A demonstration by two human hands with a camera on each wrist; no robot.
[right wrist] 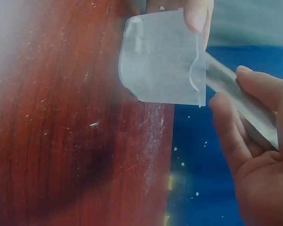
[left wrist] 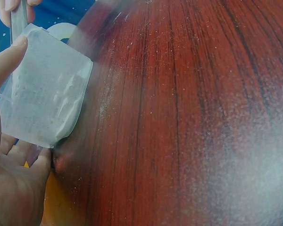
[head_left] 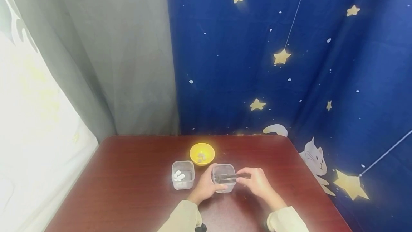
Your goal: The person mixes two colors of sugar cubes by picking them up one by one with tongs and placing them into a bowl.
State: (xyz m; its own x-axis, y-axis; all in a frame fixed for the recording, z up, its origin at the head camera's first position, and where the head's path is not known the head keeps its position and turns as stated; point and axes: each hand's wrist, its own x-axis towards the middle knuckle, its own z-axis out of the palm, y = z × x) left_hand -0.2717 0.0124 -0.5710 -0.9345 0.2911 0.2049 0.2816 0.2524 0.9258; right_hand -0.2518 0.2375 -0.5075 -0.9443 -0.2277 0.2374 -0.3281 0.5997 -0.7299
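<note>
My left hand [head_left: 206,186] grips a clear plastic container [head_left: 224,169] by its side, thumb on the near wall and fingers behind it. In the left wrist view, that container [left wrist: 52,89] looks cloudy, and I cannot tell what lies inside. Between the thumb and fingers of my right hand [head_left: 257,182] are slim metal tongs [head_left: 226,178], their far end reaching into the container's mouth. The right wrist view shows the tongs [right wrist: 245,103] slanting past the container's rim; their tips are hidden.
Left of my left hand stands a second clear container [head_left: 183,185] with several white pieces [head_left: 178,176] in it. Behind both containers is a yellow bowl [head_left: 202,163] holding several small pale pieces [head_left: 201,156]. A reddish-brown table [head_left: 135,182] bears everything, with curtains [head_left: 225,63] beyond its far edge.
</note>
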